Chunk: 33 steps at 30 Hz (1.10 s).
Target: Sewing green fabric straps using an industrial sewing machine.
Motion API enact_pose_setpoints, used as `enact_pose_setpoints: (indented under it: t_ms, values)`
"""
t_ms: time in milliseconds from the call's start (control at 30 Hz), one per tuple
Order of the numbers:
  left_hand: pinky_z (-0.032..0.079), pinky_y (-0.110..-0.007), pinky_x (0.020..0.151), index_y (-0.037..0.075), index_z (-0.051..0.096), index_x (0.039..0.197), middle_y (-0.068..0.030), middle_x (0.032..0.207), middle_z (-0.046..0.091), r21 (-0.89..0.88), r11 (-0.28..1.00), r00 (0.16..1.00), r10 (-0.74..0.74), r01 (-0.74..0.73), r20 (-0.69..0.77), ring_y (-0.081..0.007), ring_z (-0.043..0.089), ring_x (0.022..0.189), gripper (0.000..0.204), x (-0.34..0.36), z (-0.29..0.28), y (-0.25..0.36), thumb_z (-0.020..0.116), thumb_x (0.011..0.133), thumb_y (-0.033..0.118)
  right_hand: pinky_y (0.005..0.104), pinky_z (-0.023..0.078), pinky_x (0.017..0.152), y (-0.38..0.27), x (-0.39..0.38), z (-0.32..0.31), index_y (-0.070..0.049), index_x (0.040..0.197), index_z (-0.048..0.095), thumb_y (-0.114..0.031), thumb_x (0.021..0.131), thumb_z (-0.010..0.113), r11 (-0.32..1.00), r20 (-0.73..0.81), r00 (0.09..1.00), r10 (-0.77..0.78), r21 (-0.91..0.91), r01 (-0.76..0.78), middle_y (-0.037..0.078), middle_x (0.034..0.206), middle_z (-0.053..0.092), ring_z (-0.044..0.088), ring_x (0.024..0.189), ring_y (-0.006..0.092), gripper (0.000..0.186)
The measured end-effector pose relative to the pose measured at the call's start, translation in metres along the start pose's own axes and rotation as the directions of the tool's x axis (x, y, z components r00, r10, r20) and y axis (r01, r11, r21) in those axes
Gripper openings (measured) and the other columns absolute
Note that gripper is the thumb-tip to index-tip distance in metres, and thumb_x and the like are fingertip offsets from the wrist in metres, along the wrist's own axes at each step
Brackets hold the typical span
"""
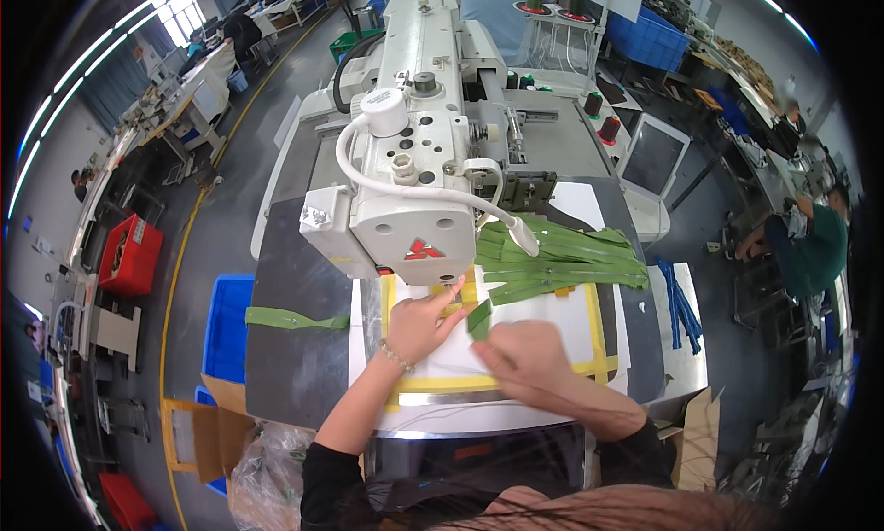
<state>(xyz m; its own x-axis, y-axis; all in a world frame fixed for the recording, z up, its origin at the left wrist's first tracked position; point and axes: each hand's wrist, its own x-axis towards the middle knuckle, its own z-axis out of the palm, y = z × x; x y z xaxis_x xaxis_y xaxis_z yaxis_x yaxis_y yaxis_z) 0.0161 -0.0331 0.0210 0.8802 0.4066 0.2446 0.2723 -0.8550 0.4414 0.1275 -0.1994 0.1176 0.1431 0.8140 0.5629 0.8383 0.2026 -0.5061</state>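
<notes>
My left hand (419, 326) lies over the yellow-edged white template (451, 358), its fingers stretched out and apart beneath the head of a white industrial sewing machine (410, 209). Just to the right, my right hand (532, 354) is closed, gripping a green fabric strip (479, 320) whose end stands up from the template. Behind the right hand, a pile of green strips (575, 253), resembling zipper tapes, spreads across the template's far right part. The machine head hides the needle area, and the left fingertips reach close to it.
Another green strip (295, 319) lies on the dark table (295, 365) at left. Blue strips (680, 305) rest at the right. A blue bin (228, 324) and a cardboard box (221, 439) stand left. Thread cones (609, 130) and a screen panel (656, 153) are behind right.
</notes>
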Motion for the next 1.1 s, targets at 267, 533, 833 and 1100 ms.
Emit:
enact_pose_setpoints:
  t_ms: [267, 533, 833, 1100]
  values:
    - [0.039, -0.028, 0.051, 0.009, 0.064, 0.122, -0.0036, 0.058, 0.055, -0.555, 0.831, 0.974, -0.104, -0.027, -0.202, -0.0144, 0.048, 0.050, 0.055, -0.073, -0.061, 0.004, 0.050, 0.090, 0.053, 0.0326, 0.042, 0.053, -0.108, 0.031, 0.065, -0.007, 0.067, 0.050, -0.017, 0.087, 0.060, 0.841, -0.167, 0.923, -0.348, 0.379, 0.385, 0.006, 0.064, 0.051, 0.053, 0.052, 0.0224, 0.024]
    - [0.036, -0.027, 0.047, 0.000, 0.070, 0.091, -0.0072, 0.063, 0.061, -0.588, 0.808, 0.935, -0.177, -0.039, -0.306, -0.0145, 0.049, 0.046, 0.079, -0.159, -0.164, -0.010, 0.023, 0.096, 0.063, 0.0354, 0.043, 0.057, -0.203, 0.069, 0.137, -0.006, 0.078, 0.048, -0.020, 0.077, 0.069, 0.765, -0.156, 0.892, -0.424, 0.466, 0.445, 0.007, 0.069, 0.047, 0.052, 0.056, 0.0245, 0.025]
    - [0.046, -0.023, 0.057, 0.005, 0.055, 0.124, -0.0057, 0.094, 0.064, -0.936, 0.346, 0.478, -0.835, 0.068, -0.274, -0.0143, 0.061, 0.068, 0.037, -0.222, -0.212, -0.271, 0.059, 0.094, 0.028, 0.0466, 0.031, 0.105, -0.132, 0.054, 0.188, 0.007, 0.130, 0.040, -0.027, 0.075, 0.073, 0.849, 0.308, 0.824, -0.476, 0.407, 0.338, 0.028, 0.143, 0.032, 0.033, 0.134, 0.0370, 0.073]
    - [0.045, -0.047, 0.091, 0.012, 0.051, 0.132, -0.0104, 0.125, 0.057, -0.033, 0.285, 0.240, -0.859, 0.958, -0.452, -0.0265, 0.057, 0.114, 0.059, -0.335, -0.129, -0.355, 0.070, 0.082, 0.037, 0.0443, 0.035, 0.104, 0.019, -0.028, 0.148, -0.010, 0.129, 0.051, -0.020, 0.075, 0.072, 0.958, 0.602, 0.753, -0.267, 0.251, 0.139, 0.020, 0.146, 0.033, 0.037, 0.132, 0.0361, 0.059]
